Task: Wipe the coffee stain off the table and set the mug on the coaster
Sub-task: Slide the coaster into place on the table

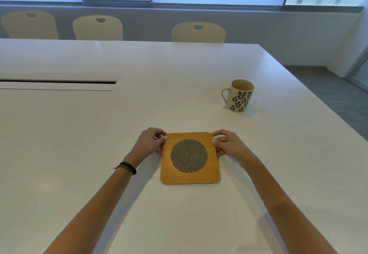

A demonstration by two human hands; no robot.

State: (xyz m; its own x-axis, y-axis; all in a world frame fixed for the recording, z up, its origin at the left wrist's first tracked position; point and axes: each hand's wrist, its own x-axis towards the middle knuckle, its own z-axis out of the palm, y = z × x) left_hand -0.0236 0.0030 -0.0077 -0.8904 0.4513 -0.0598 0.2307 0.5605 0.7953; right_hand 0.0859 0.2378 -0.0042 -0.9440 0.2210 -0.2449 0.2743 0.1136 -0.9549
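A square wooden coaster (pixel 190 178) with a round woven black-and-white centre lies flat on the white table (pixel 99 134) in front of me. My left hand (pixel 149 143) pinches its far left edge and my right hand (pixel 227 144) pinches its far right edge. A cream mug (pixel 240 96) with a dark leaf pattern stands upright at the far right, handle to the left, well apart from the coaster. No stain or cloth shows on the table.
A long cable slot (pixel 59 82) is set into the table at the left. Three cream chairs (pixel 198 33) stand along the far side. The table's right edge runs diagonally past the mug, with grey carpet (pixel 334 94) beyond.
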